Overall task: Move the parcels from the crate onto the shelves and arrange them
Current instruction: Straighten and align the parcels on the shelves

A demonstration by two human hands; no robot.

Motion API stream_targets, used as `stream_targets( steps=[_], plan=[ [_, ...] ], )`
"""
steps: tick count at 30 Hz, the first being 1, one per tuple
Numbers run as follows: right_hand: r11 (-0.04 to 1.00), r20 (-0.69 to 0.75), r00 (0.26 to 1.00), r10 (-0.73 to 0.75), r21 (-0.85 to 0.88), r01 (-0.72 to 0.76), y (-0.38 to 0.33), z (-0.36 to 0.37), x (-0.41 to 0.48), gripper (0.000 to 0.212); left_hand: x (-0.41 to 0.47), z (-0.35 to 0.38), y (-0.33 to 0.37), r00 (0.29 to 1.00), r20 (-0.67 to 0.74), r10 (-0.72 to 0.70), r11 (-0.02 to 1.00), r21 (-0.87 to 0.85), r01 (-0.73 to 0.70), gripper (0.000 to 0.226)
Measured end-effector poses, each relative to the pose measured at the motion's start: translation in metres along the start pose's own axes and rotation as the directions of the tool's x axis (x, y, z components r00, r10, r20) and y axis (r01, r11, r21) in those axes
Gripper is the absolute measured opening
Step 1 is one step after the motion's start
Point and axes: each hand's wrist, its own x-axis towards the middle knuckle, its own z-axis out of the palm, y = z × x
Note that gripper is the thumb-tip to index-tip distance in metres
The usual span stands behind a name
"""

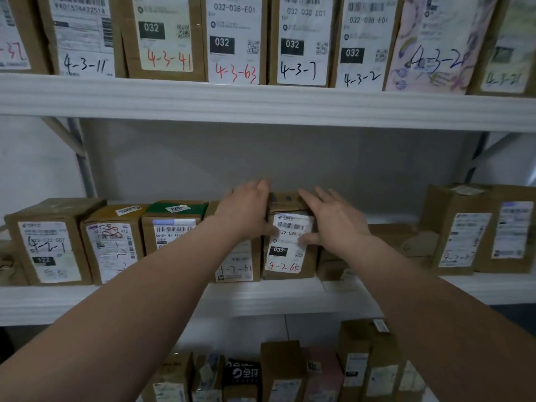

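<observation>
While the 4-2-65 parcel is sitting on the shelf, left hand and right hand are pressing against its sides, fingers straight and slightly spread

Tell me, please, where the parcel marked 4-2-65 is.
Head view: the parcel marked 4-2-65 stands mid-frame on the middle shelf, between the left hand and right hand, right of the parcel marked 4-2-62.

The shelves are white. The parcel marked 4-2-65 is brown cardboard with a white label, a black block and red handwriting. A neighbouring parcel has a green top. The patterned parcel shows pale pink-and-purple swirls. The packet is black with white print.
</observation>
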Motion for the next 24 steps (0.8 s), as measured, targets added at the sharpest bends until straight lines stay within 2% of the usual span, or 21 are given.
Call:
stream_targets(
  steps=[3,6,8,10,13,16,19,24],
  plan=[
    [0.997,-0.003,0.998,0.068,-0.038,-0.068,0.031,-0.007,-0.009,0.106,0.009,-0.001,0.03,0.986,-0.069,0.152,0.986,0.081,-0.147,0.101],
    [0.988,0.029,0.992,0.124,-0.091,-0.121,0.059,-0.005,-0.018,0.103,0.015,0.006,0.061,0.957,-0.063,0.284,0.946,0.179,-0.269,0.092],
    [0.982,0.086,0.985,0.146,-0.131,-0.135,0.076,0.002,-0.021,0.096,0.019,0.015,0.08,0.948,-0.032,0.318,0.916,0.267,-0.298,0.086],
    [0.976,0.139,0.977,0.162,-0.171,-0.138,0.091,0.009,-0.021,0.085,0.025,0.024,0.095,0.952,0.01,0.305,0.883,0.371,-0.287,0.08],
    [0.976,0.15,0.979,0.138,-0.19,-0.108,0.108,0.019,-0.016,0.075,0.037,0.033,0.108,0.979,0.038,0.203,0.868,0.455,-0.197,0.075],
    [0.977,0.184,0.979,0.083,-0.209,-0.043,0.118,0.027,-0.008,0.07,0.046,0.038,0.117,0.992,0.079,0.095,0.911,0.395,-0.118,0.073],
    [0.974,0.146,0.989,0.009,-0.227,0.024,0.124,0.038,-0.001,0.068,0.048,0.047,0.124,0.992,0.101,0.07,0.937,0.335,-0.1,0.07],
    [0.97,0.098,0.993,-0.061,-0.229,0.083,0.132,0.046,0.005,0.07,0.044,0.052,0.126,0.996,0.078,0.051,0.914,0.399,-0.078,0.07]
  ],
)
